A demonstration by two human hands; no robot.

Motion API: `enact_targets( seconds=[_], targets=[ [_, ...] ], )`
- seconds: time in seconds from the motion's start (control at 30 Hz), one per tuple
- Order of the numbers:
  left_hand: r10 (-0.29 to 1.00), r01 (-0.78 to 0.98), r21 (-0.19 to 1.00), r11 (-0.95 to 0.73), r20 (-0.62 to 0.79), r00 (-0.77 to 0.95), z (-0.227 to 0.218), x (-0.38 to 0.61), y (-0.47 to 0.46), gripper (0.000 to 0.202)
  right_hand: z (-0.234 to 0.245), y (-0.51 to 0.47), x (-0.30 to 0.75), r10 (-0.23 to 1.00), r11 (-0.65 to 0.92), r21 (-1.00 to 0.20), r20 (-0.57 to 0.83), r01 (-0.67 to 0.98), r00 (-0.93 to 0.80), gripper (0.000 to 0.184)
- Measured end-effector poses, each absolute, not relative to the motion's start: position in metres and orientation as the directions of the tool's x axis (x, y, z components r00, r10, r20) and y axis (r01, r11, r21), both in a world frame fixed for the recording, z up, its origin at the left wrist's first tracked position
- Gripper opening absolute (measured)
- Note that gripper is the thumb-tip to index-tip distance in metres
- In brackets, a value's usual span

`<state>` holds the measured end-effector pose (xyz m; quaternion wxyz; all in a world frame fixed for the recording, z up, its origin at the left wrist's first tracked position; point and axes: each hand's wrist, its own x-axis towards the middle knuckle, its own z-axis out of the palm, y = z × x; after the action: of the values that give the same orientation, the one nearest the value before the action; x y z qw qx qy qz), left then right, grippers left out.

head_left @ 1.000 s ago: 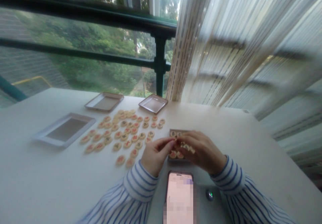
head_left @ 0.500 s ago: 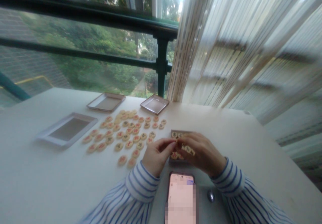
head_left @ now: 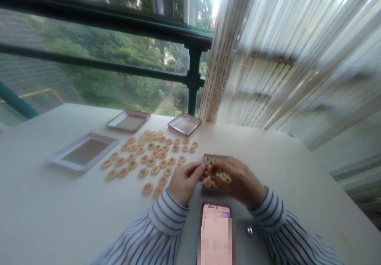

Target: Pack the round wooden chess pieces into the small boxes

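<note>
My left hand [head_left: 186,181] is closed in a pinch at the left edge of a small dark-rimmed tray [head_left: 217,191]. A Chinese chess piece [head_left: 206,169], mostly covered, seems to be between its thumb and forefinger. Over the tray arches my right hand [head_left: 238,179], its thumb and fingers curved but apart. Pieces with black characters [head_left: 223,176] show in that gap; whether they lie in the tray or touch the palm I cannot tell. Round pieces [head_left: 208,160] fill the tray's back row, and red-marked ones [head_left: 207,183] its front. My right hand hides most of the tray.
Many loose chess pieces [head_left: 154,169] lie spread to the left. Beyond them stand a pale lid-like tray [head_left: 64,165] and two shallow trays, one left [head_left: 129,121] and one right [head_left: 185,125]. A phone [head_left: 216,233] and a small shiny object [head_left: 250,230] lie in front.
My fingertips have drawn slightly apart, and the right thumb and fingers have opened a little. The view has shifted slightly; the loose pieces and trays keep their places.
</note>
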<state>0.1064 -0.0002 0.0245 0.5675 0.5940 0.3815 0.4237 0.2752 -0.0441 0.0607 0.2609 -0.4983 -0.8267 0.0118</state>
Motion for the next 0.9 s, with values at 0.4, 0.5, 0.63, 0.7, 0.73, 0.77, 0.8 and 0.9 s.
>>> enact_targets(
  seconds=[0.4,0.5,0.63,0.7,0.73,0.77,0.8,0.9],
  targets=[
    [0.957,-0.005,0.991,-0.135,0.131,0.257,0.022,0.099,0.005,0.026,0.068,-0.044,0.280,0.836,0.477,-0.297,0.443,0.827,-0.323,0.017],
    [0.956,0.032,0.987,-0.156,0.143,0.258,0.021,0.099,0.005,0.026,0.072,-0.045,0.287,0.847,0.466,-0.297,0.421,0.834,-0.324,0.016],
    [0.945,0.093,0.973,-0.211,0.180,0.272,0.020,0.101,0.002,0.024,0.076,-0.045,0.300,0.875,0.427,-0.285,0.369,0.858,-0.312,0.015],
    [0.936,0.138,0.955,-0.262,0.217,0.277,0.020,0.102,0.000,0.022,0.078,-0.046,0.307,0.893,0.408,-0.278,0.321,0.870,-0.316,0.016],
    [0.931,0.170,0.942,-0.290,0.236,0.279,0.021,0.103,-0.001,0.021,0.079,-0.046,0.309,0.900,0.401,-0.274,0.295,0.874,-0.320,0.016],
    [0.924,0.206,0.925,-0.320,0.257,0.282,0.021,0.104,-0.002,0.020,0.080,-0.047,0.312,0.906,0.396,-0.269,0.273,0.878,-0.325,0.016],
    [0.916,0.244,0.903,-0.353,0.281,0.287,0.022,0.104,-0.003,0.020,0.081,-0.047,0.314,0.909,0.393,-0.265,0.255,0.881,-0.329,0.016],
    [0.877,0.320,0.830,-0.456,0.360,0.317,0.022,0.105,-0.004,0.018,0.084,-0.048,0.319,0.911,0.398,-0.254,0.219,0.882,-0.348,0.016]
  ],
)
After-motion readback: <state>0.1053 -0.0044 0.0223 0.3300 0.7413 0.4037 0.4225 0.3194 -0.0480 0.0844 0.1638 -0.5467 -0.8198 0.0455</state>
